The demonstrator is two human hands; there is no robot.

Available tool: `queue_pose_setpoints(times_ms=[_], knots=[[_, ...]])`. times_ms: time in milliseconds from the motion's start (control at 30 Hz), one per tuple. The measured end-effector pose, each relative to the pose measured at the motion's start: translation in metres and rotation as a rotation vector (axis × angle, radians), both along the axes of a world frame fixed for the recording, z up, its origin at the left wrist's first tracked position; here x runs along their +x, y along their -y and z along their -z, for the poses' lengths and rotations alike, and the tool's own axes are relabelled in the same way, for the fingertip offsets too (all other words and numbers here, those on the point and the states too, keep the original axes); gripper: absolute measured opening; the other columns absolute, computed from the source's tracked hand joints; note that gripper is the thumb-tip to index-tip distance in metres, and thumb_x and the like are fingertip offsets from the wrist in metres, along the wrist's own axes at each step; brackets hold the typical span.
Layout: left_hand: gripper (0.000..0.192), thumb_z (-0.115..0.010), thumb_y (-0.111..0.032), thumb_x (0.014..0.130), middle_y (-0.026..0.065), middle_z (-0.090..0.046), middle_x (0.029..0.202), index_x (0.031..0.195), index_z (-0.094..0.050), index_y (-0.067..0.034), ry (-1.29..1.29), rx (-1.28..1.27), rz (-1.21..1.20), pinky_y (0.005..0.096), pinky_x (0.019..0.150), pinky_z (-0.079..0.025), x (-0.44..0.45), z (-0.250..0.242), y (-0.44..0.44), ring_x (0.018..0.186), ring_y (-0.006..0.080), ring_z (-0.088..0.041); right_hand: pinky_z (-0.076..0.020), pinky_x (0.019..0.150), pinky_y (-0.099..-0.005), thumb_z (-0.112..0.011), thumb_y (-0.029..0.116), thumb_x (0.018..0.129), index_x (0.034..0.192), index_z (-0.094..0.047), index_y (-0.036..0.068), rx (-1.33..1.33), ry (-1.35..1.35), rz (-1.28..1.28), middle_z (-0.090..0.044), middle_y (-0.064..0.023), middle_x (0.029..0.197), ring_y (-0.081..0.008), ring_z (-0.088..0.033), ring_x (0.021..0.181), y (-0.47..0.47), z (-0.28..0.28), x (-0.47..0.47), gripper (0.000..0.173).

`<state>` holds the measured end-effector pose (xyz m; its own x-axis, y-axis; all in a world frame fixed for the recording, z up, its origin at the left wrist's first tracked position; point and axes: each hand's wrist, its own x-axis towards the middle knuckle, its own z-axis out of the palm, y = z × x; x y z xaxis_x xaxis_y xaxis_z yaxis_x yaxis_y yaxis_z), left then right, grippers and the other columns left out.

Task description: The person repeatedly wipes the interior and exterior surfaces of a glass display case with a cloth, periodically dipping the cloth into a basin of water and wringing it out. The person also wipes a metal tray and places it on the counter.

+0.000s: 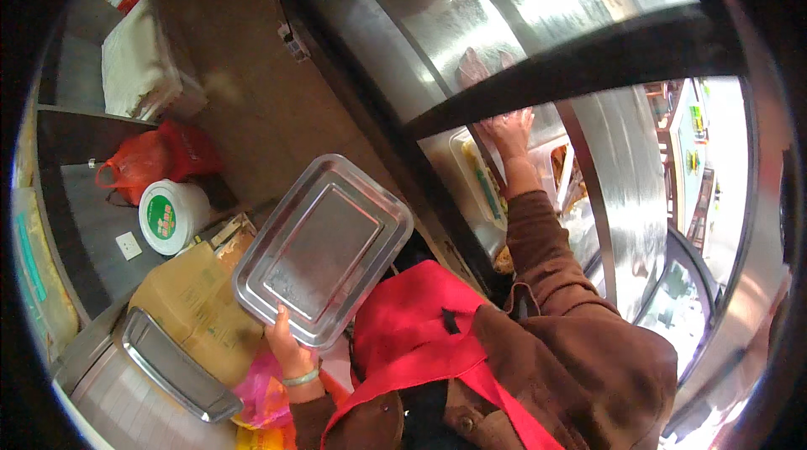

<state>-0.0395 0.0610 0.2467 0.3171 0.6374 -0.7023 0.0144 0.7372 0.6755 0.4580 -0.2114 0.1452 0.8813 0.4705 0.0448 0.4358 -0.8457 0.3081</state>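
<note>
My left hand (290, 346), with a pale bangle at the wrist, grips the near corner of a rectangular stainless-steel tray or lid (325, 248), its thumb lying over the rim. My right hand (512, 131) reaches into a metal-lined display cabinet (618, 153), beneath its dark frame bar. The fingers rest near the metal surface between two food containers; whether they hold anything is hidden. On one side is a clear plastic container (479, 179) with yellowish and green contents. On the other side, a container with reddish-brown food (561, 166) has a light-coloured utensil or strip across it.
A cardboard box (195, 305) and another steel tray (179, 365) lie at the lower left. Beyond them are a white lidded bucket (173, 216), red plastic bags (157, 153) and a cloth-covered bin (135, 59). The cabinet's dark frame bar (586, 52) crosses above my right arm.
</note>
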Motion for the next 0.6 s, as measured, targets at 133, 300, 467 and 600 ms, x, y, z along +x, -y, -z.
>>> queue_pose_setpoints(times_ms=[133, 300, 467, 600], knots=[[0.047, -0.058, -0.014, 0.089, 0.0098, -0.052, 0.123, 0.132, -0.042, 0.001, -0.046, 0.015, -0.034, 0.0372, 0.094, -0.044, 0.013, 0.001, 0.004, 0.108, 0.0231, -0.053, -0.0116, 0.111, -0.0561, -0.044, 0.057, 0.088, 0.144, -0.031, 0.010, 0.429, -0.045, 0.510, -0.029, -0.0255, 0.146, -0.0436, -0.019, 0.138, -0.049, 0.012, 0.060, 0.075], [0.054, -0.064, -0.015, 0.087, 0.0104, -0.049, 0.128, 0.134, -0.040, -0.001, -0.205, 0.053, -0.144, 0.0373, 0.095, -0.043, 0.029, 0.023, 0.007, 0.113, 0.0241, -0.051, -0.0311, 0.106, -0.0469, -0.040, 0.059, 0.088, 0.140, -0.038, 0.008, 0.453, -0.152, 0.526, -0.039, -0.0252, 0.139, -0.0429, -0.035, 0.129, -0.091, -0.023, 0.160, 0.072], [0.060, -0.060, -0.007, 0.088, 0.0099, -0.045, 0.136, 0.141, -0.034, -0.003, -0.195, -0.079, -0.269, 0.0427, 0.103, -0.037, 0.039, 0.043, 0.008, 0.122, 0.0276, -0.045, -0.0372, 0.103, -0.0437, -0.042, 0.039, 0.094, 0.138, -0.042, 0.015, -0.061, -0.006, -0.010, -0.046, -0.0223, 0.136, -0.0377, -0.042, 0.127, -0.118, 0.004, 0.272, 0.050], [0.057, -0.066, -0.012, 0.086, 0.0116, -0.049, 0.128, 0.134, -0.040, 0.000, -0.179, -0.029, -0.214, 0.0399, 0.091, -0.047, 0.058, 0.045, 0.001, 0.111, 0.0260, -0.052, -0.0418, 0.092, -0.0492, -0.048, 0.040, 0.090, 0.116, -0.056, 0.005, 0.124, -0.057, -0.404, -0.062, -0.0216, 0.106, -0.0448, -0.055, 0.101, -0.137, 0.029, 0.309, 0.044]])
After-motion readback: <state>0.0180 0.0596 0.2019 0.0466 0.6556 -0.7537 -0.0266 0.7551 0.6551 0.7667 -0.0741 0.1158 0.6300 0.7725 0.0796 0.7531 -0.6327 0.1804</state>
